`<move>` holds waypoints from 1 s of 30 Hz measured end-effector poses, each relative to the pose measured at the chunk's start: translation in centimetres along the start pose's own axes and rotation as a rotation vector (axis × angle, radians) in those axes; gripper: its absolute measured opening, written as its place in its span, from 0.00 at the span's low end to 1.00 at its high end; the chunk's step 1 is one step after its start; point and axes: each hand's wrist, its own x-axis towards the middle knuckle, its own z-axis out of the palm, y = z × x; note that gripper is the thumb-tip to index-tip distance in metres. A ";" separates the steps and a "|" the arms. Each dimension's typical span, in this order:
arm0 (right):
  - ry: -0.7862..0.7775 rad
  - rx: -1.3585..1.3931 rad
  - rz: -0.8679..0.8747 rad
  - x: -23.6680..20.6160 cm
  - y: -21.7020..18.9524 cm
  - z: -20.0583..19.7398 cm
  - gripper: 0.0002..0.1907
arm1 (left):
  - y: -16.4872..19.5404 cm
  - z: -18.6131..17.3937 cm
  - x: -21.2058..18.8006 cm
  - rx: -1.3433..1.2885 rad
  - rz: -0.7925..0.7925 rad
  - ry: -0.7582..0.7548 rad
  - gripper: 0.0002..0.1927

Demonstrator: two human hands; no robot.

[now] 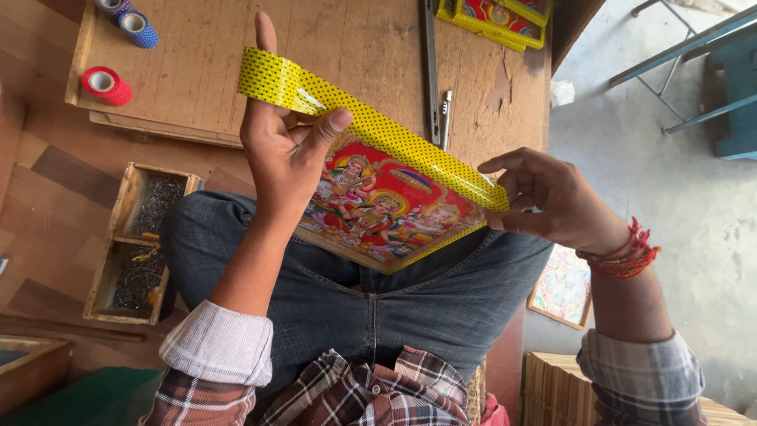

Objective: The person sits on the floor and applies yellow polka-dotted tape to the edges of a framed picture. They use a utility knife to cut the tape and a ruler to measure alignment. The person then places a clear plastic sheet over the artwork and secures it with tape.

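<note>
A colourful framed picture (378, 209) with a red ground rests on my lap, tilted. A strip of shiny yellow dotted tape (371, 130) runs along its upper edge. My left hand (288, 150) holds the strip's free left end, thumb pressed on the tape, forefinger pointing up. At the picture's right corner my right hand (552, 201) pinches the tape's other end. A red thread band circles that wrist.
A wooden board (197, 55) lies ahead with a red tape roll (106, 85), blue tape rolls (130, 20), a metal bar (430, 71) and another yellow-edged picture (497, 17). A wooden box of nails (142, 241) sits at left. A further picture (564, 288) lies on the floor.
</note>
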 end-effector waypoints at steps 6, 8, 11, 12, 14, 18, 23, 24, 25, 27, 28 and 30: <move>-0.073 -0.415 0.115 3.9 -5.7 1.6 0.43 | 0.5 0.5 -0.5 -0.076 -0.058 0.050 0.48; -0.040 -0.528 0.029 6.2 -7.2 2.7 0.43 | 0.8 0.6 -0.5 -0.055 -0.060 0.046 0.48; -0.070 -0.502 -0.159 10.2 -8.6 4.5 0.41 | 1.2 0.6 -0.5 -0.043 -0.080 0.053 0.48; -0.022 -0.532 -0.195 11.5 -8.8 5.3 0.38 | 1.4 0.7 -0.6 -0.036 -0.096 0.058 0.47; 0.084 -0.591 -0.259 13.4 -9.3 6.5 0.32 | 1.7 0.7 -0.6 -0.012 -0.158 0.068 0.47; 0.133 -0.623 -0.330 14.1 -9.7 7.0 0.26 | 1.9 0.4 -0.3 -0.108 -0.163 0.065 0.41; -0.035 -0.352 -0.115 8.7 -7.5 4.3 0.23 | 2.1 0.0 -0.2 -0.091 -0.182 0.020 0.53; -0.045 -0.330 -0.091 7.9 -6.8 3.9 0.21 | 2.1 0.1 -0.2 -0.094 -0.176 0.026 0.54; -0.036 -0.313 -0.115 7.2 -5.9 3.6 0.19 | 2.2 0.2 -0.2 -0.097 -0.171 0.028 0.55; -0.001 -0.273 -0.155 6.0 -4.4 3.2 0.16 | 2.4 0.6 -0.3 -0.134 -0.172 0.040 0.56; 0.016 -0.233 -0.127 5.8 -3.8 3.1 0.13 | 2.5 0.9 -0.2 -0.167 -0.169 0.051 0.55; 0.051 -0.147 -0.071 5.8 -3.0 3.2 0.10 | 2.8 1.4 -0.2 -0.194 -0.174 0.069 0.55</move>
